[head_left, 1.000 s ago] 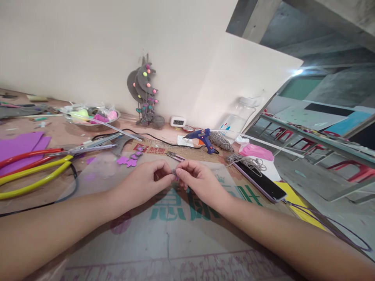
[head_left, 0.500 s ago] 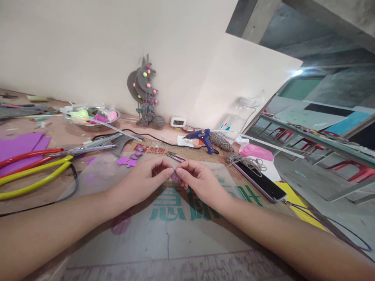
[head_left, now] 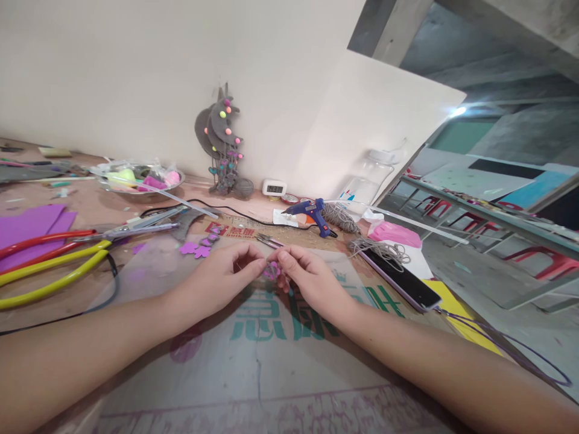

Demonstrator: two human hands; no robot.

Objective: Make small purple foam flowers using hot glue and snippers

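Observation:
Between the fingertips of my left hand and my right hand is a small purple felt piece with some grey on it. Both hands pinch it from opposite sides, above the printed plastic sheet. My fingers cover part of its outline. Beyond my left hand lie purple flower-shaped cutouts, with grey pieces beside them. A pair of tweezers rests just past my fingertips. Farther back, the blue glue gun lies on the table with its nozzle to the left.
Red- and yellow-handled scissors and purple felt sheets are at left. Behind them stands a metal bowl. On the right lie grey yarn, a phone and yellow sheets. A moon-shaped ornament hangs on the wall.
My right fingertips have shifted slightly up and right, so more of the purple piece shows between the hands. My left hand is almost still.

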